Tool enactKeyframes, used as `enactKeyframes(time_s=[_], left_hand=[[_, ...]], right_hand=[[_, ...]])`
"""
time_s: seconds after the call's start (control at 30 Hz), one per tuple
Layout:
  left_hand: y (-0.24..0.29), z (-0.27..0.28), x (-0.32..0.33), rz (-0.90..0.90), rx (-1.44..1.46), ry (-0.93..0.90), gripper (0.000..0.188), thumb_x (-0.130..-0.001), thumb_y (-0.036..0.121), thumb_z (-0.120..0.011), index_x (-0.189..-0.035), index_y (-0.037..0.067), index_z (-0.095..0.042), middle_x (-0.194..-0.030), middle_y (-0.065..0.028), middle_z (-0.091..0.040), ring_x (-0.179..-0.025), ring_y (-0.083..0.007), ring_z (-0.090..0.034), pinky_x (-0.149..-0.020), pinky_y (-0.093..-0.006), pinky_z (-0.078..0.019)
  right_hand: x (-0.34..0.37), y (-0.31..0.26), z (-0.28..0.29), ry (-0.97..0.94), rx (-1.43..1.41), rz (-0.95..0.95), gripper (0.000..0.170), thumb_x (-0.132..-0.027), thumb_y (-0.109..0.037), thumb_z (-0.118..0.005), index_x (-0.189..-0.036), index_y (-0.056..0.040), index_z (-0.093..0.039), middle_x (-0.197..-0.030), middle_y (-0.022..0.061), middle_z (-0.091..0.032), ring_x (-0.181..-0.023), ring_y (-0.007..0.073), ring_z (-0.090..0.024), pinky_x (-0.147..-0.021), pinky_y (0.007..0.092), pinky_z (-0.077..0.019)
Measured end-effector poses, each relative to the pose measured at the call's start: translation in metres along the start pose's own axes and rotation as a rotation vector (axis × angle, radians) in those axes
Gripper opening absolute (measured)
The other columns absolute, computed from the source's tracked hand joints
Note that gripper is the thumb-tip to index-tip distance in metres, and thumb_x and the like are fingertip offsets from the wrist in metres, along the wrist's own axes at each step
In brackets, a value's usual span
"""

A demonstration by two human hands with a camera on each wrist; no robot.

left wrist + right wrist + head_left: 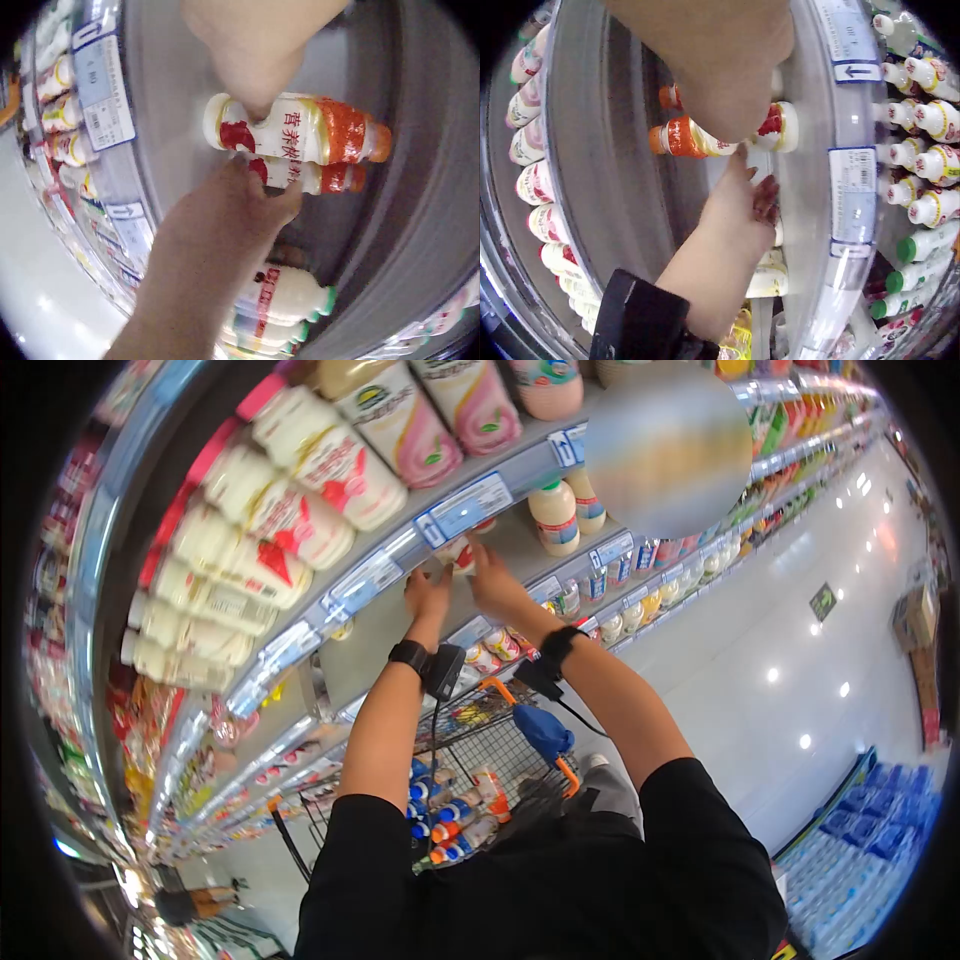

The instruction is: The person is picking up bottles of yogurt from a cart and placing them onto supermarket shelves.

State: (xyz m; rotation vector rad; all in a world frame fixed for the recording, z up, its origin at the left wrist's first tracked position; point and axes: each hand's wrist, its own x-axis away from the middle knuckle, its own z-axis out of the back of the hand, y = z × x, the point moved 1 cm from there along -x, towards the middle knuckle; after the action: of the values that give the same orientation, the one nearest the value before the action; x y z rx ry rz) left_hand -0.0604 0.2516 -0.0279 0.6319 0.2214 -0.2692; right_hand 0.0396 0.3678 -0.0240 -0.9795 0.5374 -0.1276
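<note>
Two white and orange drink bottles sit on a grey shelf [180, 135]. In the left wrist view, the first bottle [349, 126] is in the middle, with the second bottle [335, 180] just under it in the frame, and both orange caps point right.

The left hand [428, 600] comes in from the top of that view and touches the first bottle. In the right wrist view one of its fingers reaches up to that bottle and the others are bent, but I cannot tell if it pinches. The right hand [500, 585] comes from the bottom of the left wrist view. Its fingers are spread a bit and touch the second bottle, and I cannot tell how tight.

Milk bottles with green caps [296, 291] are near the bottom. In the head view, a shopping cart [500, 745] is at the lower middle, with big pink-capped bottles [325, 465] at the upper left
</note>
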Motion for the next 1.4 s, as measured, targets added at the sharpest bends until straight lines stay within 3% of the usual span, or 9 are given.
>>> enactKeyframes(time_s=[0.17,0.53,0.63,0.8,0.97,1.03,1.17,1.2,1.4], left_hand=[[-0.032,0.050,0.094,-0.168,0.657,0.085,0.020,-0.087,0.017,-0.053,-0.102,0.005,-0.057,-0.085,-0.0096,-0.061,-0.072,-0.0179,-0.058,-0.065,-0.0290,-0.0448],[-0.229,0.044,0.400,0.714,0.353,-0.040,0.028,-0.091,0.026,-0.040,-0.107,0.005,-0.048,-0.079,-0.0215,-0.060,-0.072,-0.0353,-0.059,-0.062,-0.0438,-0.0453],[-0.272,0.059,0.456,0.195,-0.486,-0.344,0.038,-0.084,0.029,-0.053,-0.109,0.002,-0.047,-0.088,-0.0192,-0.062,-0.077,-0.0312,-0.062,-0.065,-0.0406,-0.0489],[-0.314,0.129,0.482,1.140,0.103,-0.298,0.033,-0.079,0.028,-0.054,-0.101,0.004,-0.057,-0.098,-0.0249,-0.059,-0.098,-0.0373,-0.056,-0.078,-0.0435,-0.0459],[-0.494,0.077,0.567,0.929,-0.146,-0.542,0.040,-0.073,0.039,-0.060,-0.094,0.005,-0.064,-0.098,-0.0225,-0.061,-0.095,-0.0353,-0.059,-0.076,-0.0412,-0.0475],[-0.404,0.188,0.484,1.174,0.134,-0.464,0.031,-0.073,0.033,-0.059,-0.085,0.004,-0.065,-0.090,-0.0214,-0.063,-0.089,-0.0338,-0.061,-0.074,-0.0404,-0.0485],[-0.446,0.158,0.505,0.719,0.100,-0.389,0.023,-0.074,0.024,-0.054,-0.078,0.003,-0.064,-0.077,-0.0182,-0.064,-0.078,-0.0325,-0.063,-0.068,-0.0410,-0.0487],[-0.446,0.157,0.492,1.119,0.368,-0.558,0.029,-0.073,0.025,-0.060,-0.093,0.005,-0.060,-0.085,-0.0171,-0.064,-0.082,-0.0293,-0.063,-0.070,-0.0376,-0.0484],[-0.426,0.101,0.494,0.650,-0.078,-0.834,0.037,-0.074,0.023,-0.054,-0.104,0.002,-0.054,-0.087,-0.0211,-0.062,-0.081,-0.0348,-0.061,-0.070,-0.0413,-0.0470]], right_hand=[[0.104,-0.019,0.026,0.009,0.037,0.116,0.048,-0.077,0.000,-0.047,-0.124,0.0005,-0.037,-0.108,0.0271,-0.049,-0.100,0.0433,-0.048,-0.085,0.0458,-0.0406],[0.284,0.004,-0.049,-0.877,-0.067,-0.018,0.024,-0.079,-0.010,-0.050,-0.103,-0.0069,-0.052,-0.072,0.0156,-0.060,-0.069,0.0328,-0.060,-0.062,0.0399,-0.0479],[0.306,-0.007,-0.086,-1.104,-0.042,0.046,0.025,-0.080,-0.013,-0.051,-0.104,-0.0070,-0.053,-0.073,0.0160,-0.060,-0.070,0.0337,-0.060,-0.063,0.0411,-0.0477],[0.325,-0.052,-0.163,-1.466,0.105,-0.063,0.030,-0.081,-0.023,-0.056,-0.106,-0.0063,-0.052,-0.087,0.0160,-0.064,-0.082,0.0311,-0.062,-0.071,0.0377,-0.0481],[0.373,-0.062,-0.257,-1.406,0.083,-0.095,0.034,-0.080,-0.025,-0.056,-0.108,-0.0074,-0.051,-0.095,0.0191,-0.061,-0.090,0.0338,-0.060,-0.077,0.0402,-0.0470],[0.390,-0.061,-0.289,-1.426,0.113,-0.033,0.038,-0.077,-0.027,-0.056,-0.109,-0.0077,-0.049,-0.092,0.0220,-0.061,-0.088,0.0367,-0.059,-0.077,0.0439,-0.0465],[0.384,-0.085,-0.320,-1.429,0.520,-0.160,0.052,-0.077,-0.026,-0.058,-0.125,-0.0184,-0.041,-0.092,0.0187,-0.060,-0.088,0.0352,-0.059,-0.073,0.0451,-0.0476],[0.379,-0.092,-0.322,-1.408,0.562,-0.157,0.057,-0.076,-0.027,-0.060,-0.129,-0.0206,-0.038,-0.094,0.0166,-0.059,-0.090,0.0333,-0.059,-0.071,0.0446,-0.0482],[0.381,-0.080,-0.356,-1.421,0.698,-0.020,0.052,-0.072,-0.031,-0.066,-0.117,-0.0184,-0.045,-0.088,0.0147,-0.061,-0.084,0.0306,-0.061,-0.065,0.0421,-0.0496]])
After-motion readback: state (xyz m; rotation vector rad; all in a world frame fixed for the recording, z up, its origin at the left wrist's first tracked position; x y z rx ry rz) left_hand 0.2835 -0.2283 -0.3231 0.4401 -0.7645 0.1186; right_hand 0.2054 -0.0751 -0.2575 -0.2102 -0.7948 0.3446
